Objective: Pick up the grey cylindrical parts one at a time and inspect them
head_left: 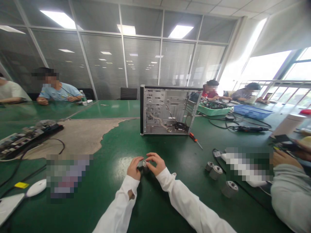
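A small metal cylinder (145,164) stands on the green table in front of me, partly covered by fingers. My right hand (156,164) has its thumb and fingers closed round the cylinder from the right. On the other side, my left hand (134,168) is curved with its fingers apart, the fingertips close to the cylinder's top; whether they touch it is hard to see. Behind both hands a computer case (167,110) stands upright, its open side showing a metal frame, loose cables and a dark part at the bottom. An orange-handled screwdriver (195,139) lies by its lower right corner.
Larger metal cylinders (229,189) stand to the right near a white power strip (245,170). A co-worker's sleeve (289,194) reaches in there. Further back are a green basket (215,111) and a blue basket (252,111). Circuit boards (26,137), cables and a white mouse (36,187) lie left.
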### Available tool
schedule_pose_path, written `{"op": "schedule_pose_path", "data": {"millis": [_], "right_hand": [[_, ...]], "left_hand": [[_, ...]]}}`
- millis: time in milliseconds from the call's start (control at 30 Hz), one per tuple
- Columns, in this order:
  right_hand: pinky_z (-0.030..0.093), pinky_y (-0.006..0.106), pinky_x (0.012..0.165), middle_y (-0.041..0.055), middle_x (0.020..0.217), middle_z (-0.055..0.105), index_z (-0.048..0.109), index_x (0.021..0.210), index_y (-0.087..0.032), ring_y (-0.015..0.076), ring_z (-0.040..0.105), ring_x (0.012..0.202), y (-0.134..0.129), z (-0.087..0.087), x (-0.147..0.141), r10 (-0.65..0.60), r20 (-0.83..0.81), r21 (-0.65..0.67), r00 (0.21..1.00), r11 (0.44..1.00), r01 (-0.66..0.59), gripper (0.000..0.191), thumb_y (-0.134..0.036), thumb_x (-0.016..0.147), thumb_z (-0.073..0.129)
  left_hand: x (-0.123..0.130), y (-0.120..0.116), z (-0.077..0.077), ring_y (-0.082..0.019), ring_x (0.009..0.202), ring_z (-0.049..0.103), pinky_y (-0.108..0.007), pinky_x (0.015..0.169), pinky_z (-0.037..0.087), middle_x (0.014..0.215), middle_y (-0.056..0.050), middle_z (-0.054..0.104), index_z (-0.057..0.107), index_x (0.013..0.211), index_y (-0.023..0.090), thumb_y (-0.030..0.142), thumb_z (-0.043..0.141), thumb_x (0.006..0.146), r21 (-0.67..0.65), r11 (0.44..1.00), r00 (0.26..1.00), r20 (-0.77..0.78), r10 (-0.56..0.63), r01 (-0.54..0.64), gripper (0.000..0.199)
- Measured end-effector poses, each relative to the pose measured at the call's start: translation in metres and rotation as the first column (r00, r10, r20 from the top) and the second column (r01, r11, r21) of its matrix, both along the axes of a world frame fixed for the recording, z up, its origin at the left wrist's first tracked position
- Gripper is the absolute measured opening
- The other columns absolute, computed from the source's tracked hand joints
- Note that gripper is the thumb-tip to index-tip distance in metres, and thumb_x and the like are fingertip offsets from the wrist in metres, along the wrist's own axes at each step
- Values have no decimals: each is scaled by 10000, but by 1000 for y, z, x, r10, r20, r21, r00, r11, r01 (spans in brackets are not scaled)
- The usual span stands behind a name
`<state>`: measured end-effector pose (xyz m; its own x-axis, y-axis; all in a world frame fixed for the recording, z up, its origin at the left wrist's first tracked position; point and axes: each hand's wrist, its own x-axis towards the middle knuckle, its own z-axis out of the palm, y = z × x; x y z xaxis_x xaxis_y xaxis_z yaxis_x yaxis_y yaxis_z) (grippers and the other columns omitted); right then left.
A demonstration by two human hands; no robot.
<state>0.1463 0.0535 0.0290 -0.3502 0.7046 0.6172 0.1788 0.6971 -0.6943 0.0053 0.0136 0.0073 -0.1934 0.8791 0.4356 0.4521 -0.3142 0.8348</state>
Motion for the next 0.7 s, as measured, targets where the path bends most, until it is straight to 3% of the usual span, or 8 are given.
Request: {"op": "schedule_pose_path", "data": {"millis": [133,233,433,600,700], "right_hand": [[445,287,682,57,896,570,597,763,-202,164,527,835,-2,9,2,-13,-40,29,999,999,15,120,-174,670,528],[445,287,664,58,889,569,587,781,-207,164,524,828,2,9,12,-43,-46,53,998,998,46,119,-191,690,513],[397,357,763,50,865,567,600,695,-212,182,500,847,18,-22,45,-147,177,120,973,985,126,72,-201,664,536],[394,364,768,46,875,565,607,666,-212,184,499,850,24,-38,58,-141,281,68,949,990,127,66,-192,629,556],[387,372,797,45,908,564,605,764,-209,188,499,880,27,-38,63,-78,266,-17,961,996,85,206,-136,579,552]], "left_hand": [[-1,1,-3,-190,1046,412,-324,865,405,1033,-43,480,546,907,208,-68,296,397,18,1000,993,114,-13,11,631],[0,2,-7,-182,992,465,-314,853,420,1015,-40,475,541,884,196,-64,301,399,-9,1000,971,240,10,-8,601],[2,3,-6,-166,888,538,-307,835,428,952,-32,504,545,849,186,-68,320,428,-45,998,946,320,51,-38,541],[1,2,-1,-172,831,555,-293,733,459,918,-33,529,549,842,198,-53,362,471,-128,991,961,265,73,-40,486],[0,1,0,-166,781,566,-278,668,455,902,-35,543,544,853,200,-44,367,496,-136,989,983,168,81,-58,467]]}}
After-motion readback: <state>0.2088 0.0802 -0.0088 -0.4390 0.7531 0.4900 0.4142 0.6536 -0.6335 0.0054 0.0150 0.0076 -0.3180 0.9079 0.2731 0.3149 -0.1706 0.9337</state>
